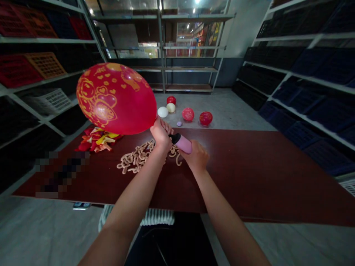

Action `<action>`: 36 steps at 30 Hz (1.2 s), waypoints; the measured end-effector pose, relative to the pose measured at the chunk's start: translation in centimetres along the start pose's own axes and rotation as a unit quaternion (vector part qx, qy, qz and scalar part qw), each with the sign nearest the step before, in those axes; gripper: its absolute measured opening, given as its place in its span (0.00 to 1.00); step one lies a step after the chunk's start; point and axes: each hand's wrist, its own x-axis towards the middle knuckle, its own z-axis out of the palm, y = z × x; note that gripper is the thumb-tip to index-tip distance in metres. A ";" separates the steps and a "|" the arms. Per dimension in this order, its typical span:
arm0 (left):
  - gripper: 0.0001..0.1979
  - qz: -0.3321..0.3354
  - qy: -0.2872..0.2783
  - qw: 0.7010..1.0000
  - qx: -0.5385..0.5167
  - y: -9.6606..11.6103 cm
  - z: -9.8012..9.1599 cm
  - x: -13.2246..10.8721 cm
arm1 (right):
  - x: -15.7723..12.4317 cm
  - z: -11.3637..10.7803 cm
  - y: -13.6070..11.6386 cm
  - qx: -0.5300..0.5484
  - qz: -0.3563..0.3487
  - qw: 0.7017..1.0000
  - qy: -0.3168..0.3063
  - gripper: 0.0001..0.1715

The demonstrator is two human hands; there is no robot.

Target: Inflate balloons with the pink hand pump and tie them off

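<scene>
A large inflated red balloon (119, 99) with gold printed hearts and figures hangs out to the left above the table. My left hand (161, 132) is closed around its neck, where it meets the black nozzle of a pink hand pump (184, 144). The fingers of my right hand (197, 154) wrap the pump's rear end. Beneath my left wrist lies a heap of tan curled balloon ties (137, 158), whose exact kind I cannot tell. Limp uninflated balloons (98, 139) in red, yellow and orange are piled at the table's left.
The dark red-brown table (249, 170) spans the front. Several inflated balloons, among them a red one (205, 118) and a white one (162, 112), rest on the floor beyond it. Metal shelves (191, 88) stand behind; crate racks (313, 99) line both sides.
</scene>
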 end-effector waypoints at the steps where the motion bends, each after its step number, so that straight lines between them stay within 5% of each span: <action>1: 0.25 -0.003 0.006 1.000 -0.005 0.2 -0.4 0.0 | 0.1 -0.1 -0.1 0.000 -0.009 1.000 -0.007 0.23; 8: 0.23 -0.022 0.078 0.996 -0.040 3.2 -4.5 0.4 | 0.0 -0.1 -0.7 0.004 -0.097 0.993 -0.068 0.21; 21: 0.23 0.072 0.084 0.993 -0.032 12.7 -8.4 -0.2 | -0.2 -0.8 -1.1 0.003 -0.161 0.983 -0.093 0.22; 27: 0.24 0.083 0.105 0.991 -0.007 16.0 -7.8 -1.8 | -0.4 -0.7 -1.4 0.018 -0.169 0.981 -0.096 0.25; 36: 0.26 0.122 0.062 0.990 0.032 14.4 -4.4 -1.6 | -0.3 -0.5 -0.9 0.060 -0.113 0.989 -0.073 0.34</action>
